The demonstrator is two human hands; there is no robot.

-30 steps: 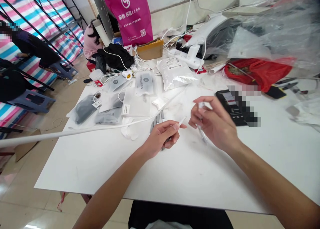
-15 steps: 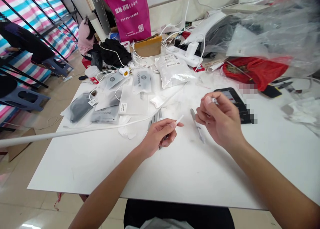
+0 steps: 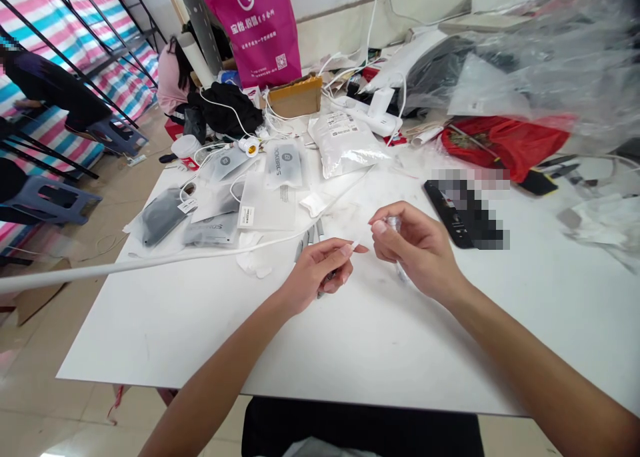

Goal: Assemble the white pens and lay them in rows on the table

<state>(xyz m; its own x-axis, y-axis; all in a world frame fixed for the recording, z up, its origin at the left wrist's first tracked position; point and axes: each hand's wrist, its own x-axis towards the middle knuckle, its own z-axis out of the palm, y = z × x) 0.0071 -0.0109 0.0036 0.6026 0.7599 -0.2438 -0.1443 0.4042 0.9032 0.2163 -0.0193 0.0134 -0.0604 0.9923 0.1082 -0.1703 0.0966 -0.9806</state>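
My left hand (image 3: 323, 274) is closed over the middle of the table, pinching a small thin white stick (image 3: 355, 245) between thumb and forefinger. Something dark shows among its curled lower fingers, too hidden to name. Just to the right, my right hand (image 3: 413, 247) is closed, thumb and forefinger together near the stick's tip but apart from it. A small shiny silvery piece (image 3: 395, 224) shows within its fingers; its kind is unclear. Under the right hand lies a slim grey pen-like thing (image 3: 401, 272), mostly covered. Behind the left hand lie slim grey tools (image 3: 311, 234), partly hidden.
A white cable (image 3: 200, 260) crosses the left side. Behind are packed pouches (image 3: 213, 228), a stuffed white bag (image 3: 345, 144), a white cup (image 3: 185, 149) and a cardboard box (image 3: 293, 97). At right are a dark phone-like device (image 3: 445, 210) and a red bag (image 3: 525, 144). Other people sit left.
My right hand has moved left and down, close to my left hand, and now covers much of the pen-like thing. The left hand stays nearly still with the white stick.
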